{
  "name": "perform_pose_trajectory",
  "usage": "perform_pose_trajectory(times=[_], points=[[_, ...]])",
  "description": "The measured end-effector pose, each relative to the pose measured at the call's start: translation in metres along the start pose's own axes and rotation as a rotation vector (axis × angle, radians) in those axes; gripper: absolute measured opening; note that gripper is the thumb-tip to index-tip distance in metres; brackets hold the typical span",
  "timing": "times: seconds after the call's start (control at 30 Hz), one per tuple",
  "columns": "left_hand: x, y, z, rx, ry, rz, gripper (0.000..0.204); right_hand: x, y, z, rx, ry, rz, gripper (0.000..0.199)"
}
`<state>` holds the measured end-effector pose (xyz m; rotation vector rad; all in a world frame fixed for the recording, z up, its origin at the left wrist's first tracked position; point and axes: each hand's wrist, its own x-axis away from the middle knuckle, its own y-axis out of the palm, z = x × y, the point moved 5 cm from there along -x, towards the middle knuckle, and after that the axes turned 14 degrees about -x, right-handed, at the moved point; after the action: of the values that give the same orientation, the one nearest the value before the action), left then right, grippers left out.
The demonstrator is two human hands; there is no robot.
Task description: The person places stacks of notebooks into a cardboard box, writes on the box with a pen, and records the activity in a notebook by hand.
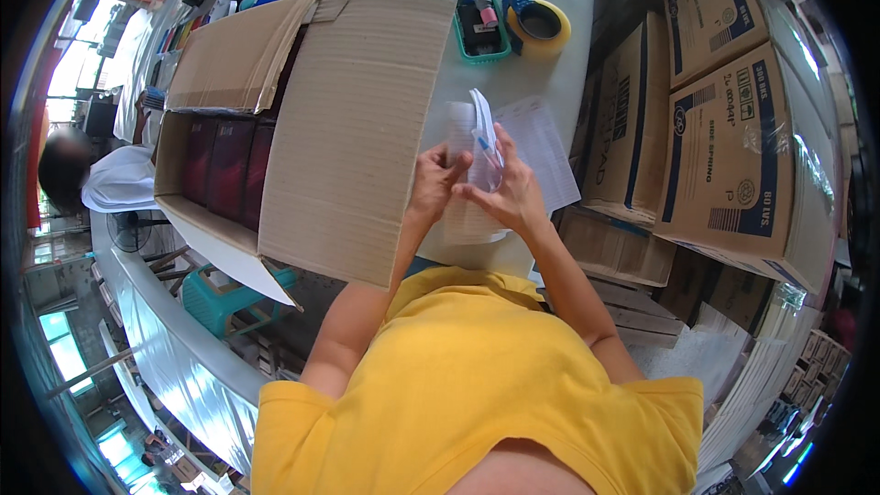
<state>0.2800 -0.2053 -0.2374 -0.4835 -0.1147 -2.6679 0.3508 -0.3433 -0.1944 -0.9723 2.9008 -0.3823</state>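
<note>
My left hand (436, 185) is curled round the left side of a pad of lined white paper (460, 124), its thumb on the sheets. My right hand (510, 187) grips the pad's right side, fingers behind the bent-up leaves and thumb stretched toward the left one. Between the hands shows a small blue-tipped thing (486, 142), too small to name. Loose lined sheets (543, 151) lie on the table under and beside the right hand. Just left of my left hand stands an open cardboard box (357, 128) with dark red bound books (226, 165) inside.
Beyond the pad are a green plastic basket (465, 57) of small items and a tape dispenser (536, 23) with a yellowish roll. Stacked cartons (729, 165) rise at the right. A teal stool (215, 298) stands lower left; a person in white (119, 179) is at far left.
</note>
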Motion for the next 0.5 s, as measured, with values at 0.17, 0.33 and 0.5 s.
perform_pose_trajectory(times=[0.17, 0.33, 0.5], points=[[-0.001, -0.026, -0.031, -0.252, -0.002, 0.285, 0.050, -0.010, -0.052, 0.054, -0.173, 0.287, 0.127, 0.058], [0.019, -0.055, -0.008, -1.131, 0.287, 0.451, 0.074, -0.003, -0.089, 0.110, -0.450, 0.486, 0.154, 0.034], [-0.009, -0.056, -0.023, -1.446, 0.462, 0.211, 0.071, -0.002, -0.088, 0.130, -0.371, 0.445, 0.124, 0.027]])
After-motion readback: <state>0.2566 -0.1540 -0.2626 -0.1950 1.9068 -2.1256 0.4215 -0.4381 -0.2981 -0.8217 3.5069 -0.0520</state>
